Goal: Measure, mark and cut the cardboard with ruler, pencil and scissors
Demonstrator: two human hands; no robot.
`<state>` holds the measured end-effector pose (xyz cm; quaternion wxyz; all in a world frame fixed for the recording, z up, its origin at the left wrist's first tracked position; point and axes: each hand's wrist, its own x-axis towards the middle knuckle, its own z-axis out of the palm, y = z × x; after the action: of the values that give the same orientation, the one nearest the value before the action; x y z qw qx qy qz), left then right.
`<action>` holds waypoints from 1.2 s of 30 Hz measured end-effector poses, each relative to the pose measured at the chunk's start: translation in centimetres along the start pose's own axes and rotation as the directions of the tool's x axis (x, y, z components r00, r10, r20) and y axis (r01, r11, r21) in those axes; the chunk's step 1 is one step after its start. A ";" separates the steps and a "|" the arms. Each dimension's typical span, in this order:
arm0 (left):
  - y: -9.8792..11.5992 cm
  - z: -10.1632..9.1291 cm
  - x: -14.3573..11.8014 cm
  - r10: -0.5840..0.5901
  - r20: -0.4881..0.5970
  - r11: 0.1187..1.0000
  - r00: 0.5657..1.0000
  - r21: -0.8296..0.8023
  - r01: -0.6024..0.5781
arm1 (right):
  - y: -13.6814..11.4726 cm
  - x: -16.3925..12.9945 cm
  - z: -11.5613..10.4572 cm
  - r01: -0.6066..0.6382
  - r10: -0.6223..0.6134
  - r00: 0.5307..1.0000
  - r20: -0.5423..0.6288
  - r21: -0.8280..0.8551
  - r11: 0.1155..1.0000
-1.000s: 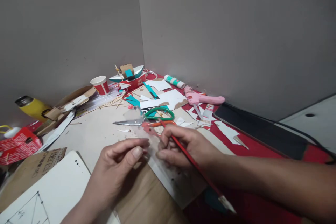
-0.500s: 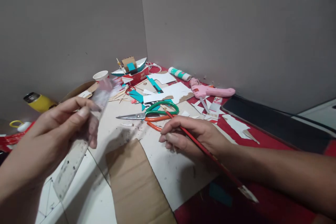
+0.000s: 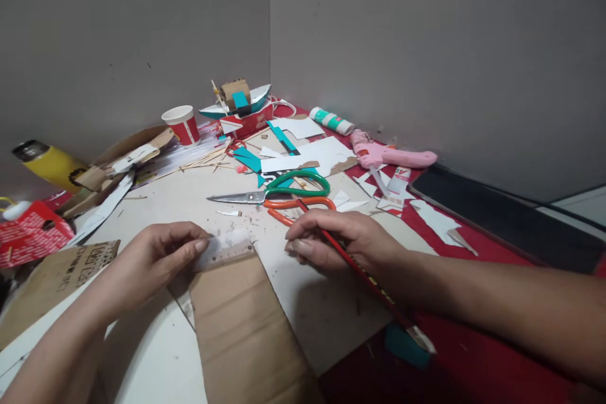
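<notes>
Between the thumb and fingers of my left hand [image 3: 165, 259] is a clear, stained ruler [image 3: 230, 249], laid across the far end of a brown cardboard strip [image 3: 250, 328]. My right hand [image 3: 345, 246] grips a red pencil [image 3: 362, 271], its back end slanting down toward me and to the right. The pencil hand hovers over or rests on pale board to the right of the strip; contact is hard to tell. Just beyond it lie scissors [image 3: 296, 183] with green and orange handles, blades pointing left.
Paper scraps [image 3: 312, 154], a pink glue gun [image 3: 392, 154] and a dark flat slab [image 3: 502, 221] spread along the right. A model boat [image 3: 239, 98] stands at the back. Farther left are a paper cup [image 3: 182, 125], a yellow bottle [image 3: 52, 164] and printed cardboard [image 3: 61, 284].
My left hand has lowered the ruler and turned it crosswise onto the cardboard strip's far end. My right hand still holds the pencil in nearly the same place. The view has shifted slightly.
</notes>
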<state>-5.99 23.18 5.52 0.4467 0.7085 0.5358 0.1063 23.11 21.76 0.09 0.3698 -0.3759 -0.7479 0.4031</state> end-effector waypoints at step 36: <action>-0.8 0.8 0.6 0.062 -0.165 0.980 0.984 0.198 -0.029 | 0.0 0.5 -0.6 0.130 -0.124 0.985 0.121 -0.041 0.991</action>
<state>-5.75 23.33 4.22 0.3254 0.7492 0.5634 0.1239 23.45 22.36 0.44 0.3407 -0.3119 -0.8004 0.3821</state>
